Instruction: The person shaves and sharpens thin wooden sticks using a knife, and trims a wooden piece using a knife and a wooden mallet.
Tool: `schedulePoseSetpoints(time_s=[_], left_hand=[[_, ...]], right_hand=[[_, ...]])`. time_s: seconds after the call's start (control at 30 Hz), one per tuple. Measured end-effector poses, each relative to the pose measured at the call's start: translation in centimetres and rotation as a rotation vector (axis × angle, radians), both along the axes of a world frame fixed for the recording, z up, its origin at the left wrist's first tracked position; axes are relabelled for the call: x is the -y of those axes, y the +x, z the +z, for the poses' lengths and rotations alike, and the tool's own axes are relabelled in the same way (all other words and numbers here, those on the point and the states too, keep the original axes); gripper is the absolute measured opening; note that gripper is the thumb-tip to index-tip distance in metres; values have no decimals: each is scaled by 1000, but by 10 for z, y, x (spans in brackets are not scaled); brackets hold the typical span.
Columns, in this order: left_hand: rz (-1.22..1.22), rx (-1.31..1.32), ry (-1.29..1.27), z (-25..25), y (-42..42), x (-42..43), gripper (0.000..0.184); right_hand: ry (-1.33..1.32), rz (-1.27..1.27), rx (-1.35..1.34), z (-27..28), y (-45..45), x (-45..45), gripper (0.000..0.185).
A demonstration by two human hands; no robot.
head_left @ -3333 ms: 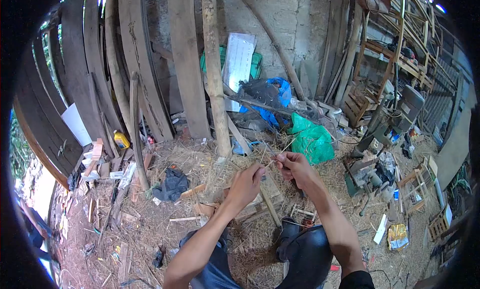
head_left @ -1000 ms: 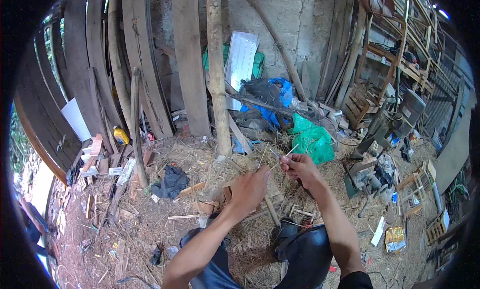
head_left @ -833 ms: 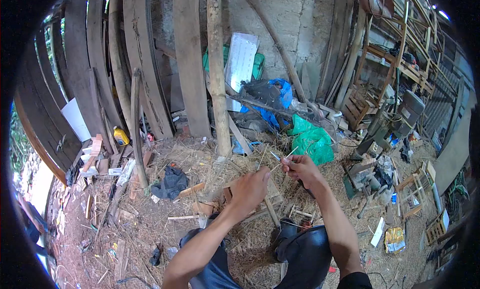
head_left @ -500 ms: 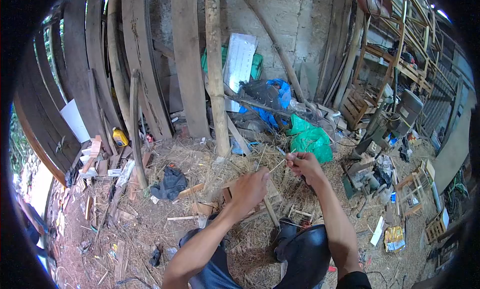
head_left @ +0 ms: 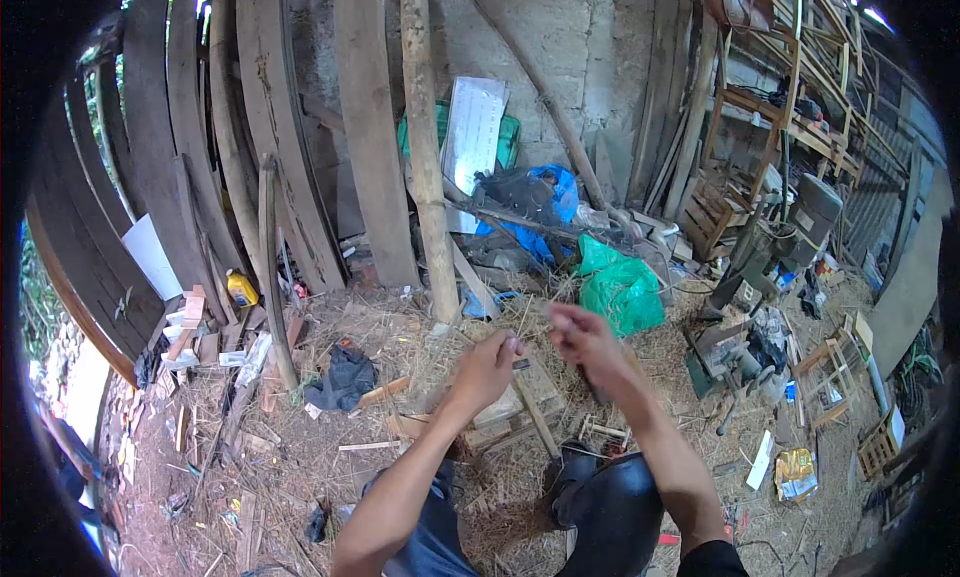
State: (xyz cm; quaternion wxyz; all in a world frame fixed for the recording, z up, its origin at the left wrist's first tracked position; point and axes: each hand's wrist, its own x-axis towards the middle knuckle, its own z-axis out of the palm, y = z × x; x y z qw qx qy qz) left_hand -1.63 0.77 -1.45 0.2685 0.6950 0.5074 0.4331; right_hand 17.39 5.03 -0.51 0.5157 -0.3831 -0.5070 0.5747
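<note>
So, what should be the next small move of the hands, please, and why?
Probably steady the right hand beside the left hand: the right is blurred, a gap separates the two, and the left looks sharper, with its fingers curled. Whatever either holds is too unclear to tell.

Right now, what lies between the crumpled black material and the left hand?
In the head view, a short wooden strip and straw-littered ground show between the crumpled black material and the left hand.
</note>
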Motion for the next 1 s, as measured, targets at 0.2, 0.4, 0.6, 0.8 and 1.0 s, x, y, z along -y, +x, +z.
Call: schedulePoseSetpoints(time_s=[0.2, 0.4, 0.6, 0.8, 1.0], left_hand=[[-129, 153, -94, -10, 1, -6, 21], [-149, 180, -191, -15, 5, -11, 25], [-100, 183, -226, -5, 13, -1, 23], [-159, 169, -267, -9, 11, -1, 26], [-207, 133, -358, 6, 6, 16, 25]], right_hand=[[-106, 300, -122, -9, -14, -1, 14], [-119, 291, 20, -13, -4, -9, 22], [-105, 193, 21, -10, 9, -11, 23], [-110, 148, 75, -5, 22, -11, 20], [-142, -311, 166, -43, 70, -48, 18]])
